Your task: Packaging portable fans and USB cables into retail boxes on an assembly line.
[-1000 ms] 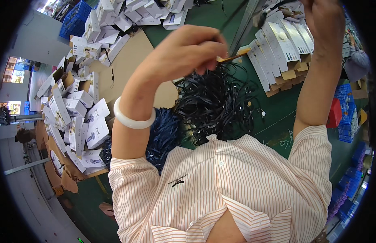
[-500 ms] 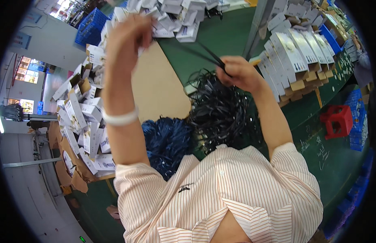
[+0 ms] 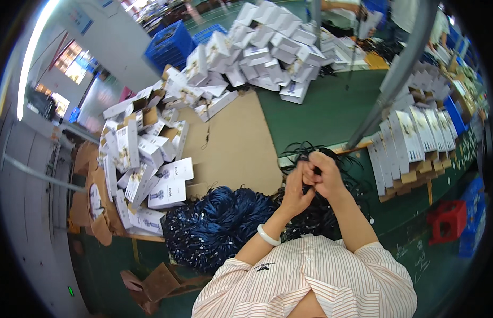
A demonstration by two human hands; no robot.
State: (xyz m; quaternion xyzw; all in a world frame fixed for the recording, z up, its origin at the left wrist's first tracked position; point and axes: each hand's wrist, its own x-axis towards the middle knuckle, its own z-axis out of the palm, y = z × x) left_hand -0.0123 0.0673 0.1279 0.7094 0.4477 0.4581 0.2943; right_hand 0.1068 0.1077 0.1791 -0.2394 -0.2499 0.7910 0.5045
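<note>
My two hands meet in front of me over a heap of black cables. My left hand, below a white bangle, has its fingers bent and pinched around a dark folded cable. Closed on the same cable is my right hand, its fingertips against the left ones. Thin black loops stick out beyond the hands. Fingers hide most of what is gripped. To the left of the black heap lies a big pile of dark blue cables with small shiny ends.
White printed boxes pile up at the left and back around a tan cardboard sheet. A metal post rises before a row of boxes at right. Blue crates stand behind; a red stool sits right. People are beyond.
My left hand has come down from the far left to meet my right hand. The cable stretched between them is now gathered up. The view has shifted, showing more of the blue pile.
</note>
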